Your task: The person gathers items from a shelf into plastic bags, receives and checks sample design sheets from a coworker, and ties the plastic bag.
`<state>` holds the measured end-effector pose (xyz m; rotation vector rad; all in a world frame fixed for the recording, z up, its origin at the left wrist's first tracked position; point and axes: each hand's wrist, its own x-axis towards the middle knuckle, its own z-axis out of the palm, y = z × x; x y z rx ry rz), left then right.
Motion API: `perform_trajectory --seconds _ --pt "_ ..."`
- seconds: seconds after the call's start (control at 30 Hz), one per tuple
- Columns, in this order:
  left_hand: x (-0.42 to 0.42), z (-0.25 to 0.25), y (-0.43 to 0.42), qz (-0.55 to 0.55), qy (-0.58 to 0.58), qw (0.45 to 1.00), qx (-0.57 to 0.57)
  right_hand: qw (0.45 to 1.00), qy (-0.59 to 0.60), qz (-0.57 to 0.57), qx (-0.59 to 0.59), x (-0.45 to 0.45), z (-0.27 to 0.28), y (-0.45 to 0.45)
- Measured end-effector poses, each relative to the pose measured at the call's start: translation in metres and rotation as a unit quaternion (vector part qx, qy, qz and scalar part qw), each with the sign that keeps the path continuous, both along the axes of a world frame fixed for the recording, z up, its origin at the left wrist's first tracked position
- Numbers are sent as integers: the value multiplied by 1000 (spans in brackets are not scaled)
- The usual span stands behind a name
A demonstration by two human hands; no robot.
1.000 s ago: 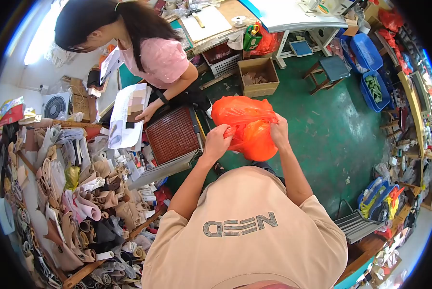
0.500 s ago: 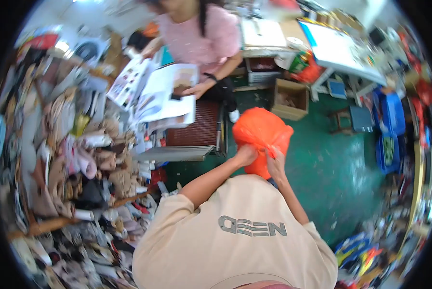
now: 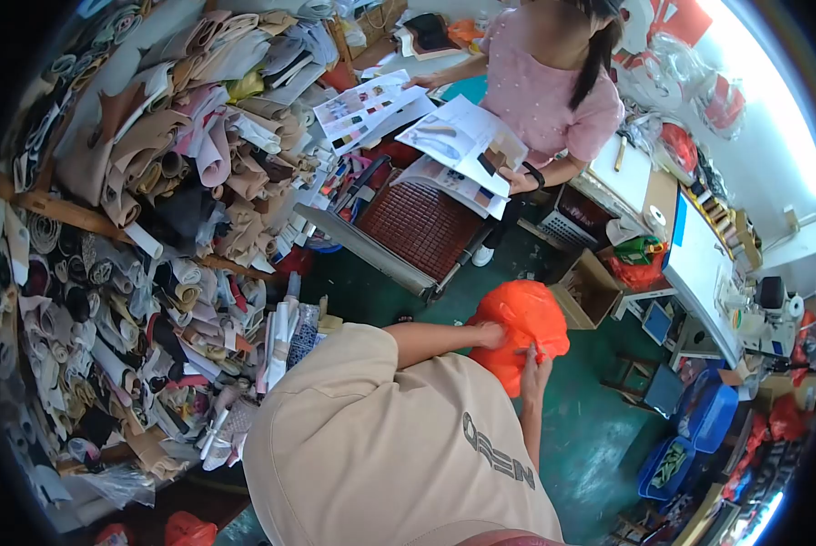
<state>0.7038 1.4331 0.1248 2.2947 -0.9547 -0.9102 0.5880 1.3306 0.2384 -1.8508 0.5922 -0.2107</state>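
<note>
A full, rounded orange-red plastic bag (image 3: 526, 309) hangs in front of my body, its gathered top towards me. My left hand (image 3: 491, 335) is closed on the bag's film at the near left, with its fingertips partly hidden in the folds. On the right, my right hand (image 3: 535, 366) pinches a bunched part of the same bag between thumb and fingers. What is inside the bag does not show.
A co-worker in a pink top holds printed sheets (image 3: 462, 136) over a brown woven-seat chair (image 3: 417, 223). An open cardboard box (image 3: 590, 296) stands beyond the bag. Rolled materials (image 3: 180, 300) fill shelves on the left. Blue bins (image 3: 704, 409) and a stool (image 3: 649, 387) are on the right.
My view has turned, so the room appears tilted and shifted. Both hands stay on the bag, now further apart on its gathered top. The co-worker's sheets remain held up.
</note>
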Motion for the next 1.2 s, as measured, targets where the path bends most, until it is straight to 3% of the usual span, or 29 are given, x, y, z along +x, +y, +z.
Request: perform_trajectory --seconds 0.07,0.17,0.23,0.27,0.3,0.37,0.4,0.43,0.57,0.6,0.7,0.73,0.83,0.87,0.97,1.1,1.17,1.2 --pt "-1 0 8 24 32 999 -28 998 -32 -47 0 -1 -18 -22" --pt "-6 49 26 72 -37 968 -238 997 -32 -68 -21 0 -8 -36" --pt "-3 82 27 84 -163 920 -346 998 -37 -60 -7 -1 4 -38" --pt "1 99 22 69 -253 905 -335 998 -43 -42 -6 -2 -7 -45" --pt "5 113 14 50 -334 883 -326 991 -125 -32 -44 6 -10 -42" --pt "13 117 -8 -5 -285 879 -382 1000 23 -4 8 5 17 -47" --pt "19 116 -19 -59 -256 895 -362 997 -48 1 -52 5 -1 -54" --pt "24 113 -28 -112 -234 904 -340 998 -46 -2 -38 7 1 -57" --pt "26 125 -55 -53 -117 917 -378 996 -38 -7 82 0 32 -68" --pt "24 133 -62 -33 -92 917 -387 994 -85 -23 59 -2 25 -74" --pt "21 141 -84 46 22 937 -344 992 -55 -70 92 -21 21 -102" --pt "23 134 -92 55 2 925 -376 990 -60 -86 96 -28 22 -112" --pt "28 126 -108 154 247 917 -274 982 -65 -126 123 -51 21 -141" --pt "31 125 -114 196 360 858 -308 979 -60 -134 139 -57 20 -153" --pt "25 129 -134 217 414 823 -324 978 -68 -119 157 -69 10 -177" --pt "-6 116 -176 93 285 912 -280 995 -53 -16 88 -55 27 -191" --pt "-14 94 -193 -37 220 937 -270 997 -50 15 53 -41 29 -199" --pt "-13 83 -200 -28 274 923 -269 998 -47 31 37 -36 26 -204"
